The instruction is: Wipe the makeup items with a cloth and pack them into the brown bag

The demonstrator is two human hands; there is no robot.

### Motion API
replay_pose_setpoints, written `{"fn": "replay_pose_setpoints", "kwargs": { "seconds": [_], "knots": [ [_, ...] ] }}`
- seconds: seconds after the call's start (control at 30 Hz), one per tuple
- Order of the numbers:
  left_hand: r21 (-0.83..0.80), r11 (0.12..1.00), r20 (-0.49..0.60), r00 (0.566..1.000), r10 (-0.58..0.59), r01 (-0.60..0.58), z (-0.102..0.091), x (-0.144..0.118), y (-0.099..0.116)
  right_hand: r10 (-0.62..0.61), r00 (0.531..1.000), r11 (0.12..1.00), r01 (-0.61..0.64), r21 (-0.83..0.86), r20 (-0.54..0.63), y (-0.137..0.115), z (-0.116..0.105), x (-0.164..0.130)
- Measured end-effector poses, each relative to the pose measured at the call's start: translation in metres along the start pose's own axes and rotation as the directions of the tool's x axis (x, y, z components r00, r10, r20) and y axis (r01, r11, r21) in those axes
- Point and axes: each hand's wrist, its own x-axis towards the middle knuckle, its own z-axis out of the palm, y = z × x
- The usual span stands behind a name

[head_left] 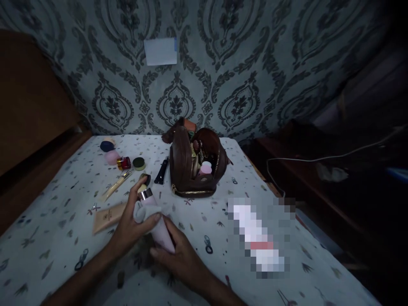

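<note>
A pale pink bottle (163, 239) with a shiny silver collar is held tilted above the bed-like printed cover. My right hand (183, 254) is wrapped round its lower part. Against its upper part my left hand (132, 225) presses a crumpled white cloth (145, 212), thumb on the near side. Partly behind my left wrist lies a beige squeeze tube (106, 217). Just beyond the fingers sits a small round dark-lidded item (145, 178), partly covered. Farther forward stands an unzipped brown bag (181, 163) with a pink container (205, 167) and other items inside.
Left of the bag lie a black tube (161, 171), a round dark-lidded jar (139, 163), a red bottle (124, 163), a pink item (112, 157) and a slim gold-tone stick (117, 185). A pixelated whitish object (259, 238) is at right. Patterned wall behind.
</note>
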Motion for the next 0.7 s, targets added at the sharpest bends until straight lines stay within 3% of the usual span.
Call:
{"fn": "replay_pose_setpoints", "kwargs": {
  "seconds": [0.13,0.27,0.37,0.43,0.53,0.6,0.7],
  "knots": [
    [0.047,0.999,-0.069,0.997,0.021,-0.017,-0.013,0.006,-0.002,0.047,0.998,0.994,-0.044,-0.098,0.032,0.001,-0.002,0.000],
    [-0.053,0.999,-0.037,0.999,0.006,-0.008,-0.019,0.007,-0.006,0.039,0.997,0.989,-0.029,-0.147,0.062,-0.004,-0.006,-0.004],
    [-0.200,0.977,0.002,0.997,-0.080,0.079,-0.020,0.006,-0.004,0.015,0.998,0.981,-0.002,-0.195,0.066,-0.006,-0.010,-0.005],
    [-0.391,0.905,0.104,0.985,-0.139,0.169,-0.017,0.005,0.000,0.042,0.996,0.977,-0.026,-0.213,0.073,-0.006,-0.014,-0.007],
    [-0.638,0.703,0.302,0.942,-0.147,0.315,-0.010,0.003,0.005,0.138,0.983,0.984,-0.123,-0.131,0.119,-0.003,-0.018,-0.009],
    [-0.707,0.590,0.384,0.912,-0.142,0.389,-0.006,0.001,0.006,0.224,0.959,0.974,-0.224,-0.021,0.176,-0.001,-0.020,-0.010],
    [-0.736,0.509,0.435,0.888,-0.151,0.447,-0.002,-0.003,0.005,0.302,0.924,0.936,-0.334,0.114,0.234,0.005,-0.020,-0.011]
  ]
}}
